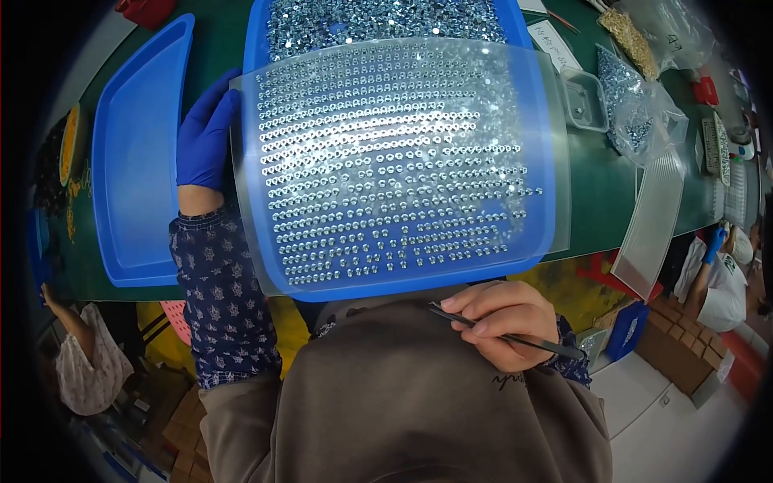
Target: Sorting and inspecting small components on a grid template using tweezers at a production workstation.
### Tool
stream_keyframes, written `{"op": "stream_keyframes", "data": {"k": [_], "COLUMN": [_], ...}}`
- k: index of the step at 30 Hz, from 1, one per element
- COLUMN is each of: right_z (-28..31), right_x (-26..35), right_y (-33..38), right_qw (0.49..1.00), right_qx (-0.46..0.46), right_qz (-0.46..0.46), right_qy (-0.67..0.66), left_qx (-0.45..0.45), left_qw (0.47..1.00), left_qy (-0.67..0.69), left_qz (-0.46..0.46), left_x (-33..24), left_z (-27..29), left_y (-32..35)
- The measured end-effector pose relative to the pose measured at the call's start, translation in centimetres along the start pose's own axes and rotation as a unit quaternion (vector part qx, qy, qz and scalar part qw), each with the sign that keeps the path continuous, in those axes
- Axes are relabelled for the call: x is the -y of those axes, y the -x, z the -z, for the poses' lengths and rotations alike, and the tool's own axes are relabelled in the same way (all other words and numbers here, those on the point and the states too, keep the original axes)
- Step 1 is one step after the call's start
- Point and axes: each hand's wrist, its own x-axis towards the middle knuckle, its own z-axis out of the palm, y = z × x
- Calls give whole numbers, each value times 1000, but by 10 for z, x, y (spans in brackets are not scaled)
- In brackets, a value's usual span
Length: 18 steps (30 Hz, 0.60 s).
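My left hand, in a blue glove, grips the upper left edge of a clear plastic sheet. Rows of small shiny metal pieces cover the sheet, with gaps in several rows. Beneath it is a blue tray, whose far end holds a heap of similar loose pieces. My bare right hand is closed on dark tweezers, in front of my chest and just off the tray's near edge. The tweezers' tips point left; whether they pinch a piece is too small to tell.
Left of the sheet lies another blue tray on the green table. To the right are a small clear box, a bag of metal pieces and a ribbed clear panel overhanging the edge. Other people work at both sides.
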Motion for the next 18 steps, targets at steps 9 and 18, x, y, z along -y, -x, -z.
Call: {"op": "stream_keyframes", "data": {"k": [9, 18], "right_z": [-4, -15], "right_x": [0, -2], "right_y": [-3, -19], "right_qw": [1000, 999], "right_qx": [18, 51], "right_qz": [-5, 5], "right_qy": [3, -2], "left_qx": [1, -2], "left_qw": [1000, 998], "left_qy": [10, -44], "left_qz": [2, -47], "left_x": [1, 11], "left_z": [-1, 6], "left_y": [-2, -6]}}
